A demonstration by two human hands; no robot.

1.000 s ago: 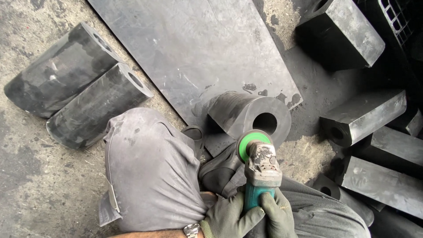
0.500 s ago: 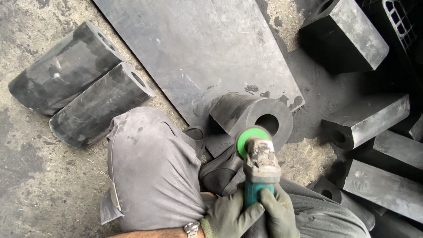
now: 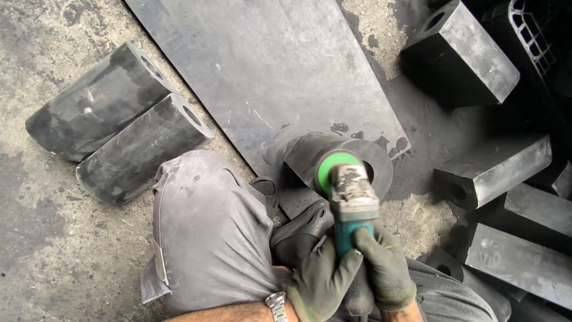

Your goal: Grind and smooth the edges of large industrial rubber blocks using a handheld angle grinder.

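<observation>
Now both gloved hands, left hand and right hand, fingers wrapped round green grinder against black cylinder.

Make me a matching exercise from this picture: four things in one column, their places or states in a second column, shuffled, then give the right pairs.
Things:
1. angle grinder
2. flat dark sheet
3. two rounded black blocks
4. wristwatch

Places or states:
A. lying side by side on the concrete, at the picture's left
B. on the left wrist
C. gripped by both gloved hands, green disc at a holed block
D. spread across the floor at top centre

Pairs: 1-C, 2-D, 3-A, 4-B
</observation>
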